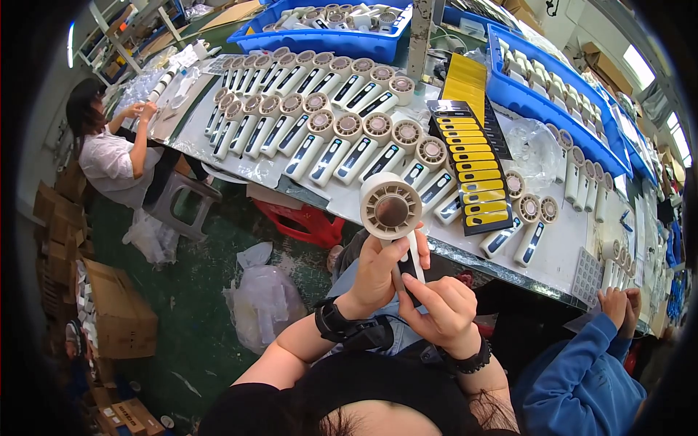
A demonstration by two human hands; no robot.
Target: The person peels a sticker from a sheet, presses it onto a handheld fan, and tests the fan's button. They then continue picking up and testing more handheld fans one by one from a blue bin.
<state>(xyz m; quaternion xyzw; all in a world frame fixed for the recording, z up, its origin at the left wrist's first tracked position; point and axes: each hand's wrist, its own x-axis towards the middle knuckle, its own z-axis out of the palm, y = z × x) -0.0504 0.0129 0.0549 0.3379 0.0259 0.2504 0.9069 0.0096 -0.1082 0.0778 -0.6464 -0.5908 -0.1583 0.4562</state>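
Note:
In front of me I hold up a white handheld fan [379, 190] with a round beige grille and a dark brown centre. My left hand [368, 283] is wrapped round its handle just below the round head. My right hand [445, 311] is closed at the lower part of the handle, its thumb and forefinger at the dark strip on the front. Whether a loose film is pinched there is too small to tell. Just beyond, on the table, lies a sheet of yellow and black labels [478, 174], with rows of similar fans [349, 156] to its left.
Blue bins [313, 45] with fan parts stand at the back; another blue bin [560, 109] is at the right. A metal post [425, 36] rises between them. Co-workers sit at left [120, 156] and right [582, 370]. Below are a red stool [302, 221] and a plastic bag [265, 309].

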